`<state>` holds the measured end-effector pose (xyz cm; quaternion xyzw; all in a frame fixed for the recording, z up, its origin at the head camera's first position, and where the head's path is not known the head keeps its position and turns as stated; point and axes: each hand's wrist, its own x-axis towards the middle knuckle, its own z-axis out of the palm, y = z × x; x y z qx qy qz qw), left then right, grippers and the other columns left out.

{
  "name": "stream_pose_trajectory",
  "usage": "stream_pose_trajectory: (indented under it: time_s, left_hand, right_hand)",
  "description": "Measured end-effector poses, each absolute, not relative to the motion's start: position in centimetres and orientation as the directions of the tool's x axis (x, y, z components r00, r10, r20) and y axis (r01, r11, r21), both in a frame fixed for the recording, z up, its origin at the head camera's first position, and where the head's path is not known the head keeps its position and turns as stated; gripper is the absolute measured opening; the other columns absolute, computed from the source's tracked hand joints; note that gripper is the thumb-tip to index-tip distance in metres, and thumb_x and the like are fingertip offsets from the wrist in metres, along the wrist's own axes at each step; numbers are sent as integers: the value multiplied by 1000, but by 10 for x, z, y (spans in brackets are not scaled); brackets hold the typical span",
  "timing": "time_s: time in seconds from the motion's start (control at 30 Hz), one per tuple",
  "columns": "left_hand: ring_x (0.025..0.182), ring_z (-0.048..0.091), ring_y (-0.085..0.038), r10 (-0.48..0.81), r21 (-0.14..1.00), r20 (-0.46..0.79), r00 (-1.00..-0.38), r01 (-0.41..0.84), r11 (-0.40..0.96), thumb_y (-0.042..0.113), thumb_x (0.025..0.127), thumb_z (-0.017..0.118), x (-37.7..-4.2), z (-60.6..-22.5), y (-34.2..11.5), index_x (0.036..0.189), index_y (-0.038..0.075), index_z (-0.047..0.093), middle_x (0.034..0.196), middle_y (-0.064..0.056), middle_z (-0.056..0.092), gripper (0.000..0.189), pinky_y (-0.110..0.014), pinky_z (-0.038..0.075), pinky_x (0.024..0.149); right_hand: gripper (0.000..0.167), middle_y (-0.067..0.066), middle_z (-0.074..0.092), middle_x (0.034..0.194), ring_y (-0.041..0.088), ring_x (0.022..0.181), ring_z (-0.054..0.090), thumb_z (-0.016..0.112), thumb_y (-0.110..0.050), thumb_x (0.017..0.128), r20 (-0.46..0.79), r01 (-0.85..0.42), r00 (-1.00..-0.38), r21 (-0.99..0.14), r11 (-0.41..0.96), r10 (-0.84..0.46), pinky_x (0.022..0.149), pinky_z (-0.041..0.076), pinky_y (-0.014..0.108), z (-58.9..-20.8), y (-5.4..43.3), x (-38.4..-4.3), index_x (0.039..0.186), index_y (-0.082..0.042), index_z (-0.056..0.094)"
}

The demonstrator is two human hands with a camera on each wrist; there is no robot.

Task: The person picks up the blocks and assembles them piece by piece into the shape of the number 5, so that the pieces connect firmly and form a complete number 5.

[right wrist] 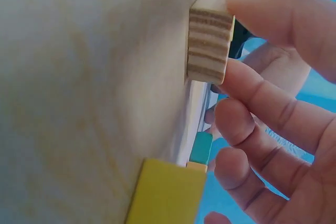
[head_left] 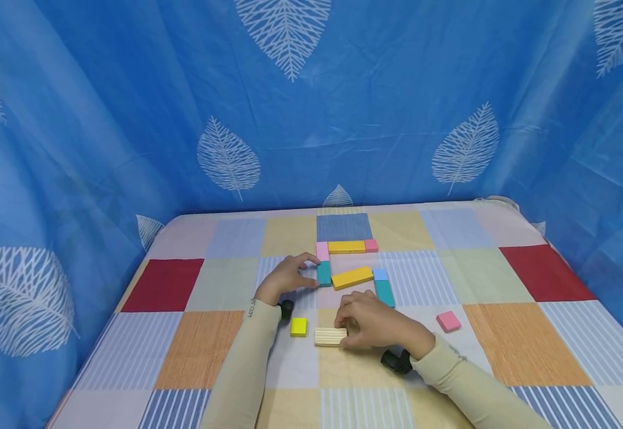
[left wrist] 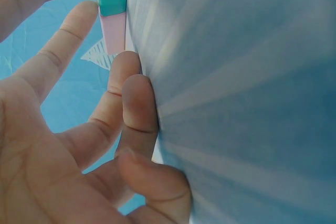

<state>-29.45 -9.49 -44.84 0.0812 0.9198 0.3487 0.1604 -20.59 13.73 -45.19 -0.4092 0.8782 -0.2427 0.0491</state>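
My left hand (head_left: 291, 275) reaches to the left side of a teal block (head_left: 324, 274), its thumb and index finger close against it. In the left wrist view, the extended index finger touches that block's edge, where a pale pink block (left wrist: 114, 33) adjoins it. My right hand (head_left: 372, 319) pinches the right end of a natural wood block (head_left: 326, 336) with ridged stripes. Thumb and index finger press opposite sides of it in the right wrist view, while it lies on the cloth. A yellow block (right wrist: 168, 195) lies near the curled other fingers there.
A small yellow block (head_left: 298, 327) sits left of the wooden one. An orange-yellow bar (head_left: 352, 277) lies slanted between teal blocks; another bar (head_left: 346, 247) and a pink block (head_left: 371, 245) lie behind. One pink block (head_left: 448, 322) stands apart right. Blue curtains (head_left: 343, 119) surround the table.
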Motion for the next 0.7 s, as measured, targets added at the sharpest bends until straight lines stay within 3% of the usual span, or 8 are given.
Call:
stream_pose_trajectory:
  time_s: [0.2, 0.7]
  left_hand:
    - [123, 61, -38, 265, 668, -238, -934, 41, 743, 13, 94, 85, -295, -449, -94, 136, 19, 69, 145, -22, 61, 45, -53, 55, 105]
    - [123, 60, -38, 263, 657, -251, -932, 36, 753, 14, 95, 85, -296, -448, -95, 138, 20, 68, 146, -21, 60, 47, -52, 54, 107]
  right_hand:
    - [18, -14, 64, 91, 7, 89, 55, 93, -21, 83, 147, -700, -669, -455, 551, -728, 81, 38, 33, -451, 142, -207, 93, -16, 79]
    - [19, -13, 62, 89, 7, 86, 52, 94, -22, 83, 83, -653, -705, -463, 599, -704, 82, 40, 35, -447, 155, -214, 92, -16, 78]
